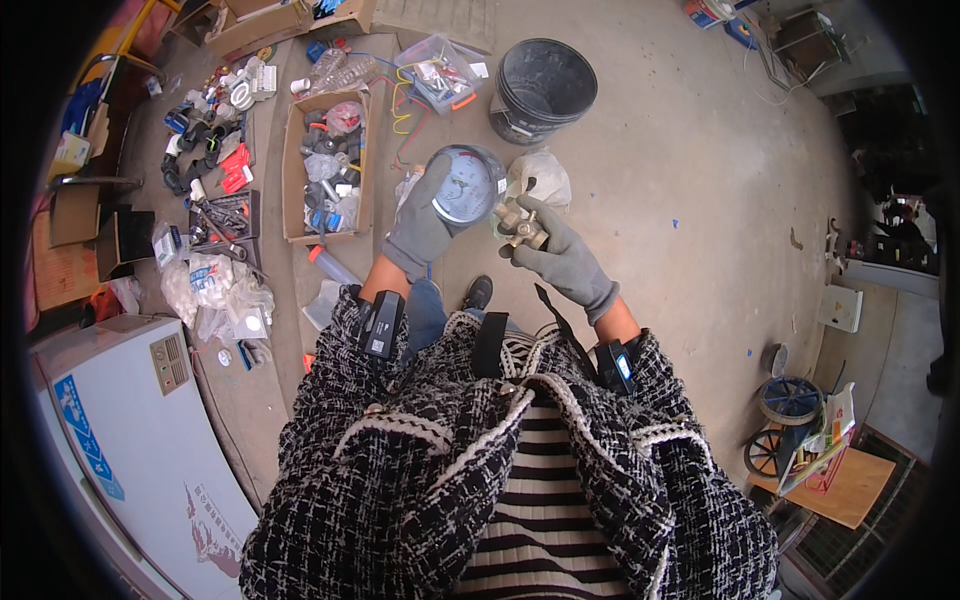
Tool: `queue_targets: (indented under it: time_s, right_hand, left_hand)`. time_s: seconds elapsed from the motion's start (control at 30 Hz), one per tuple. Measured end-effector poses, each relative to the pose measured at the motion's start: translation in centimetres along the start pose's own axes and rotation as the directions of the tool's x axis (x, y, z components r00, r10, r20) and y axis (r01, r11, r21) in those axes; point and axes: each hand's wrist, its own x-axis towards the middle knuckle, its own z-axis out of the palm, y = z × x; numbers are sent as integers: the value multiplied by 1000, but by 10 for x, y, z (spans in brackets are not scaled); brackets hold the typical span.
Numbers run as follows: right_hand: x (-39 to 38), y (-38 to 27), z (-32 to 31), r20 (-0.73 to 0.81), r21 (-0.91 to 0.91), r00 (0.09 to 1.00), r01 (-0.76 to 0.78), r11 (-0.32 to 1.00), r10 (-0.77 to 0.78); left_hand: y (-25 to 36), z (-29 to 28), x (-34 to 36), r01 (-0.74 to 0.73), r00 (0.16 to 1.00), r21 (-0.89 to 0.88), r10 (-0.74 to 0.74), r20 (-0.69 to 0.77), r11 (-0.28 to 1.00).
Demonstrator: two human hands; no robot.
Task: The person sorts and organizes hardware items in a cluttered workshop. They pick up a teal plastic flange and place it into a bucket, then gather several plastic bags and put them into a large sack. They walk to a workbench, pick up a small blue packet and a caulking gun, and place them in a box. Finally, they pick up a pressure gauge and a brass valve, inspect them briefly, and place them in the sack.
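My left hand (415, 228), in a grey glove, grips a round pressure gauge (466, 186) with a pale dial, face up, at the middle of the view. Just right of it, my right hand (563, 258), also gloved, has its fingers round a brass valve fitting (522, 226); a small clear bag or film seems to be around part of it. The gauge and fitting are close together, held over the floor; whether they touch is unclear. Behind the right hand a whitish sack (545, 172) lies on the floor.
A black bucket (543, 90) stands ahead, with a clear plastic box (437, 72) and a cardboard box of fittings (325, 170) to its left. Scattered pipe parts and bags (215, 285) lie further left. A white appliance (130, 430) is near left; a wheeled cart (800, 420) is right.
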Motion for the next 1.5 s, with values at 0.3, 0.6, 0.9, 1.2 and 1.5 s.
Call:
queue_targets:
  time_s: [0.3, 0.6, 0.9, 1.2, 1.5]
  right_hand:
    - [12, -6, -2, -38, -88, 999, -26, 996, 23]
    - [19, -9, -6, -67, -123, 996, -69, 990, 61]
    - [26, -11, -17, -27, -64, 997, -67, 996, 65]
    - [31, -9, -26, 26, -13, 1000, 1, 1000, -1]
    - [36, -1, -39, 52, 89, 999, -3, 996, -2]
  left_hand:
    - [12, 17, -1, 256, 938, -444, -332, -100, 859]
    - [0, 14, 5, 302, 890, -435, -414, -189, 848]
    - [-4, 10, 16, 282, 897, -517, -413, -156, 808]
    - [15, 24, 24, 182, 955, -327, -246, -166, 927]
    - [7, 18, 36, 90, 957, -143, -125, -262, 986]
